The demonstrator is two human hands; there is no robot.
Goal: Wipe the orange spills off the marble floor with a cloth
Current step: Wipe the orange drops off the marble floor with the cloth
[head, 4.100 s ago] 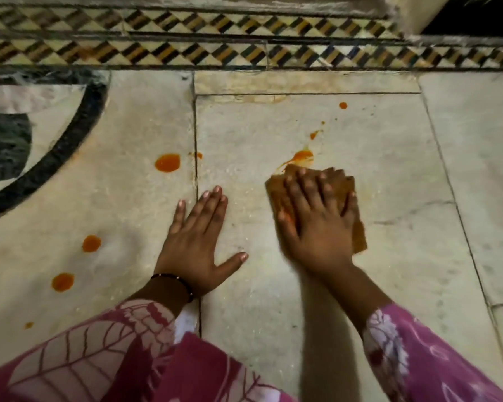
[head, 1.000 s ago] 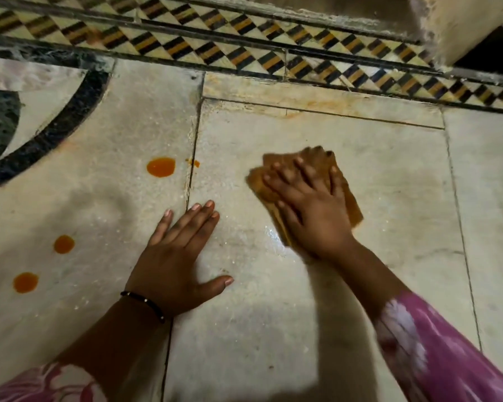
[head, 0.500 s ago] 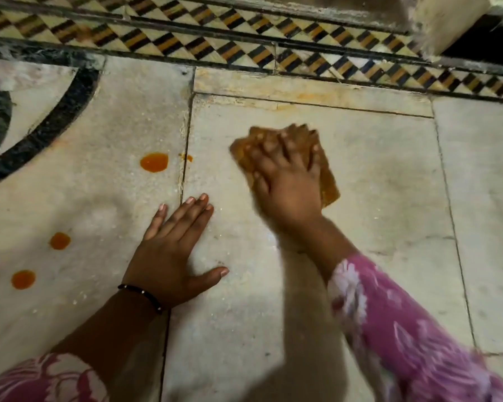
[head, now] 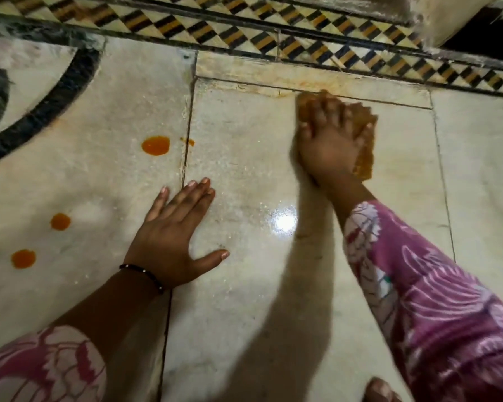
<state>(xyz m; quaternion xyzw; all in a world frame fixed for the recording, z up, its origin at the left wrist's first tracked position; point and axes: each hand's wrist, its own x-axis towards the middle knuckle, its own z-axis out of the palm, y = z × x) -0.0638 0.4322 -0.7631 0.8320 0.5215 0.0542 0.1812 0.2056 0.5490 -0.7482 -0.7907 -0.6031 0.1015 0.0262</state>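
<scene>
Head view: the right hand (head: 328, 146) presses flat on the cloth (head: 363, 158) over a wiped slab, the left hand (head: 172, 239) rests spread on the marble floor (head: 244, 314), and three orange spills (head: 155, 145) remain.

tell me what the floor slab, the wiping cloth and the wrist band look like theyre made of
Floor slab: polished stone, likely marble; pale, faintly veined, with a bright glare spot.
Cloth under the right hand: soft absorbent fabric, matte; stained orange, blurred.
Band on the left wrist: thin, dark, perhaps thread or beads; too small to tell.
</scene>
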